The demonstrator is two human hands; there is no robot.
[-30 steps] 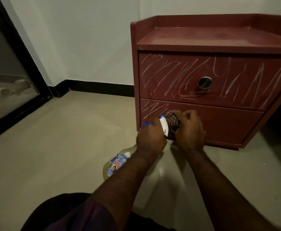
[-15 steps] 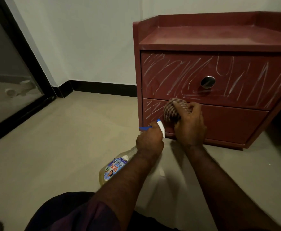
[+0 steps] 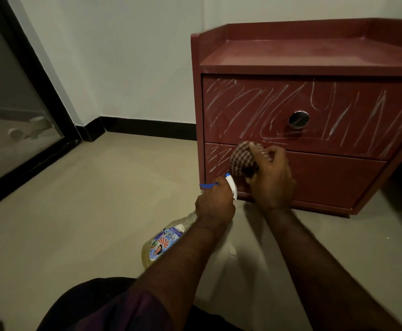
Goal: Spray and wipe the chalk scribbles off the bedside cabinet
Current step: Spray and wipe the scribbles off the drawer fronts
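Observation:
A dark red bedside cabinet (image 3: 333,187) stands on the floor against the wall. White chalk scribbles (image 3: 254,108) cover its upper drawer front, and a few remain at the left end of the lower drawer (image 3: 215,156). My right hand (image 3: 272,182) grips a bunched checked cloth (image 3: 244,158) and presses it on the lower drawer near its top left. My left hand (image 3: 215,203) holds a spray bottle (image 3: 164,242) of yellowish liquid by the neck, its white and blue nozzle (image 3: 231,185) beside the cloth.
A round metal knob (image 3: 298,119) sits on the upper drawer. A black-framed glass door (image 3: 16,130) lines the left side. Beige floor tiles spread out in front of the cabinet. My dark-clothed knee (image 3: 104,306) is at the bottom.
My right hand has carried the cloth up and to the left along the lower drawer. The left hand with the bottle has stayed in place.

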